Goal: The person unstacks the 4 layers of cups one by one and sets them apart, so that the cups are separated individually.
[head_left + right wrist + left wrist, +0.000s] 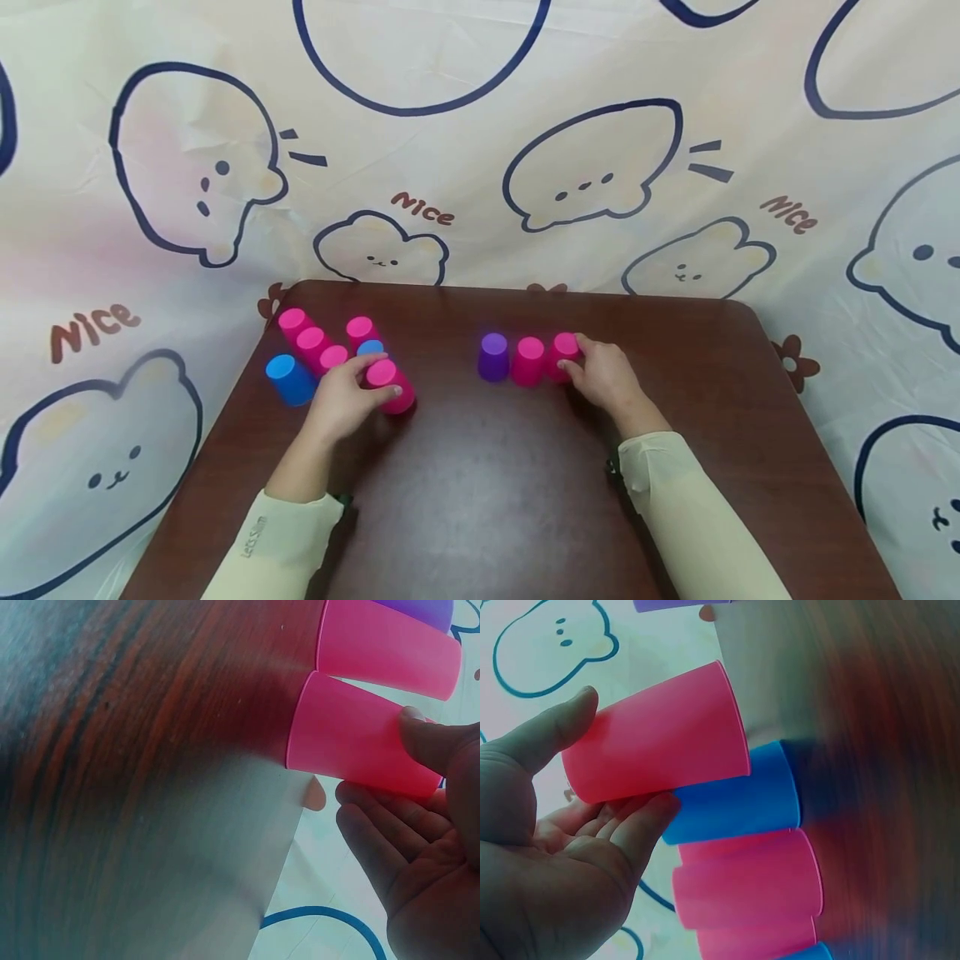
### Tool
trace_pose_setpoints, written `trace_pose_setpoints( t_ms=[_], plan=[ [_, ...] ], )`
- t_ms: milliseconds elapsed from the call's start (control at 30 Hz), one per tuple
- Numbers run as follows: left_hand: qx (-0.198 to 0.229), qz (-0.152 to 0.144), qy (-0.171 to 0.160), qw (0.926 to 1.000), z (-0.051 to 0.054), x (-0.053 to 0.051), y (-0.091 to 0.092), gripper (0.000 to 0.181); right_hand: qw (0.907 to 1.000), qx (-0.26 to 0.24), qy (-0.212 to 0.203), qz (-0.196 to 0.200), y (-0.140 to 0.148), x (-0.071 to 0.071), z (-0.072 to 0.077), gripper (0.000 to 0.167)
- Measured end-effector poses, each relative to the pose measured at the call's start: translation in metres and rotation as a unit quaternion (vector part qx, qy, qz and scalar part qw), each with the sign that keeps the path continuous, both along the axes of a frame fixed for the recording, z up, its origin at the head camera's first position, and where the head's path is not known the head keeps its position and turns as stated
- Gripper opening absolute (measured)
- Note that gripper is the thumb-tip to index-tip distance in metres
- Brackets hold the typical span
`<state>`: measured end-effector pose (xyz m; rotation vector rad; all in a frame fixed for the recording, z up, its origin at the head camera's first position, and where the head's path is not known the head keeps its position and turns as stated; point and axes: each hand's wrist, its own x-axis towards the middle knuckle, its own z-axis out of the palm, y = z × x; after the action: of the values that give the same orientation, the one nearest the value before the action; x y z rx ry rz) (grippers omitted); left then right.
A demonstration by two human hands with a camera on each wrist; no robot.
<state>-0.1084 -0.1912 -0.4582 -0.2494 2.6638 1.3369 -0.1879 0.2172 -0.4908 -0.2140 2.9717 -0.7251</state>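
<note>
Head view: left hand (347, 402) in sideways grip on pink cup (395, 381), right hand (609, 379) likewise on rightmost cup (561, 353)

The cups (528, 362) are smooth, probably plastic, and the table (480, 500) is glossy wood grain.

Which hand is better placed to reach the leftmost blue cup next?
Likely the left hand: it is much nearer that blue cup, though it grips a pink cup. The right hand grips another pink cup, farther right.
</note>
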Motion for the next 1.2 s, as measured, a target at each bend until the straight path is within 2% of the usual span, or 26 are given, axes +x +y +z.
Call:
trace_pose_setpoints(
  t_ms=[300,633,967,1200],
  plan=[
    [-0.010,-0.002,0.009,0.9999,0.002,0.010,-0.010,0.084,0.9998,-0.009,-0.013,-0.007,0.002,0.001,-0.002,0.064],
    [0.000,0.024,0.006,0.9997,-0.002,0.021,-0.028,0.084,1.0000,-0.007,-0.004,-0.005,0.002,0.001,-0.002,0.064],
    [-0.010,0.042,0.005,0.9991,-0.010,0.021,-0.043,0.083,1.0000,-0.004,-0.004,-0.004,0.002,0.000,-0.002,0.065],
    [0.002,0.056,-0.005,0.9984,-0.015,0.019,-0.046,0.084,0.9999,-0.007,-0.005,-0.006,0.000,0.001,-0.001,0.066]
  ],
)
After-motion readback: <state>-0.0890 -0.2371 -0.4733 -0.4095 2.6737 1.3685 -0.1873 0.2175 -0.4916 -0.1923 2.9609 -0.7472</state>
